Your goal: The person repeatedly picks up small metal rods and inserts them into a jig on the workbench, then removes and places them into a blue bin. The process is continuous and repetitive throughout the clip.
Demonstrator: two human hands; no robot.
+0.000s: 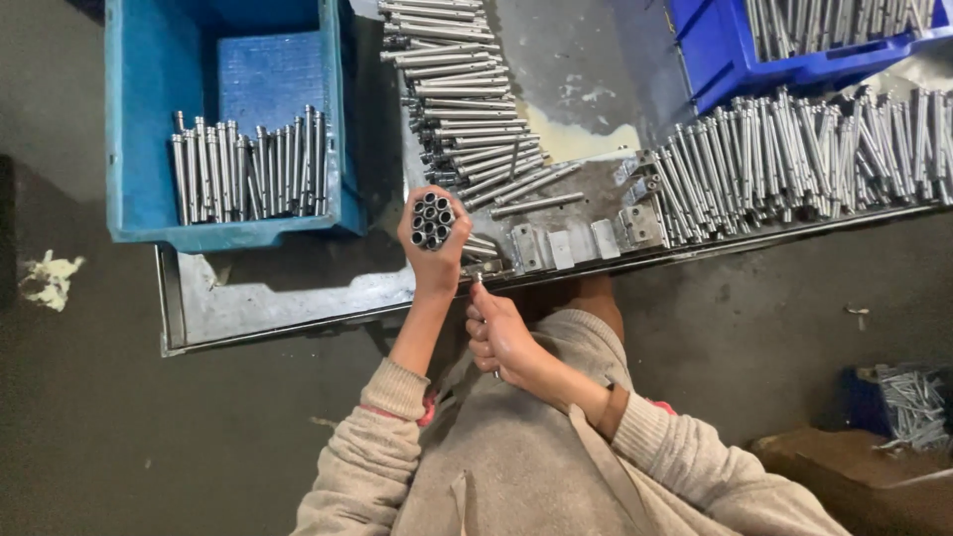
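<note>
A: Left hand (434, 243), centre frame?
B: Fingers wrapped tight round bundle of metal tubes (432, 220), open ends up, above counter (298, 298) edge.
A: Right hand (499, 333)?
B: Just below; fist closed on one thin rod (478, 288).
A: Handling?
B: Probably stiff, weighty, slick. Best gripped mid-length, all round.
A: Surroundings?
B: Light blue bin (149, 119) upper left, more tubes inside.

Workshop, metal-parts assembly. Evidence: worn steel bench (298, 308) at centre; blue bin (149, 119) of metal tubes (248, 169) at 10 o'clock; second blue bin (725, 60) at 1 o'clock; loose tube rows (794, 159) at 2 o'clock; stacked tubes (457, 89) at 12 o'clock; grimy concrete floor (99, 427).
</note>
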